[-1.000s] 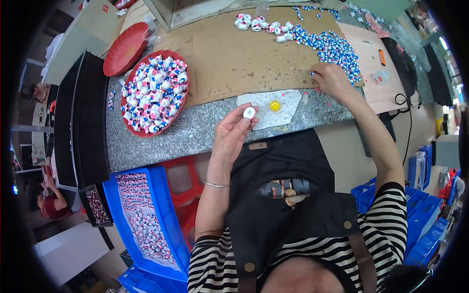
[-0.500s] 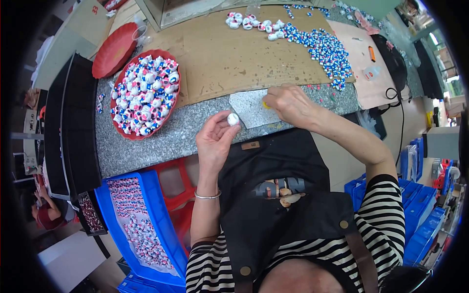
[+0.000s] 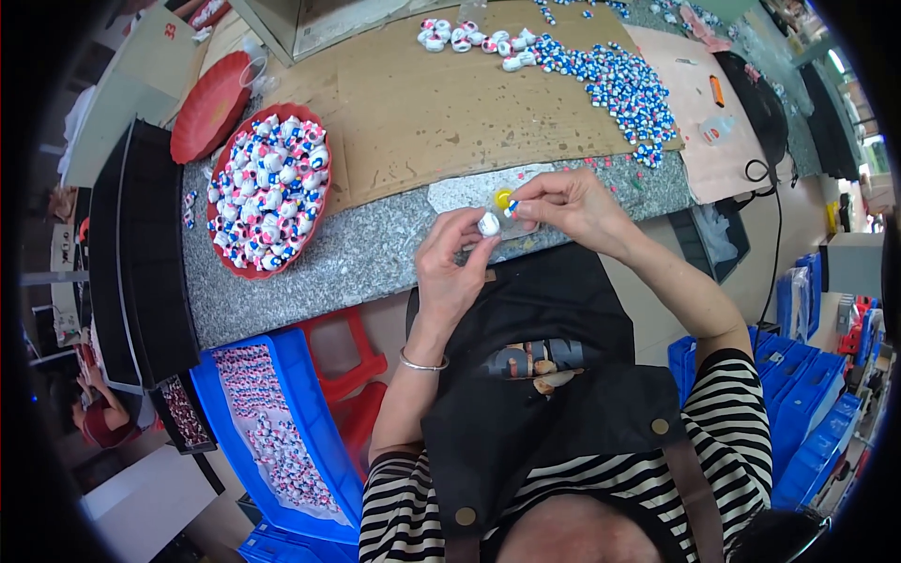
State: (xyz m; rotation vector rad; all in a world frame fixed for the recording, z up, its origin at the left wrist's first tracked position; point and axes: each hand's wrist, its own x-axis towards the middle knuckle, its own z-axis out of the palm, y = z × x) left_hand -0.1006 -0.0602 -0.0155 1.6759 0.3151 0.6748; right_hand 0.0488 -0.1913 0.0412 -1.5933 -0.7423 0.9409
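Observation:
My left hand (image 3: 454, 261) pinches a small, round white piece (image 3: 488, 223) between thumb and fingers. Close beside it, my right hand (image 3: 577, 208) holds a tiny blue-and-white piece (image 3: 511, 208) at its fingertips. The two pieces are near each other, and I cannot tell whether they touch. Just behind them, a small yellow round thing (image 3: 504, 197) rests on a whitish speckled sheet (image 3: 455, 192) at the worktop's near edge.
A red scalloped bowl (image 3: 319, 202) heaped with white, pink and blue pieces stands left, near an empty red dish (image 3: 202, 117). Cardboard (image 3: 404, 113) carries many loose blue-and-white bits (image 3: 624, 89) and white pieces (image 3: 460, 42). A blue crate (image 3: 314, 422) sits below. An orange cutter (image 3: 716, 91) lies right.
My left hand has moved right with the white piece. My right hand has lifted off the sheet, now showing the blue-and-white piece and uncovering the yellow thing.

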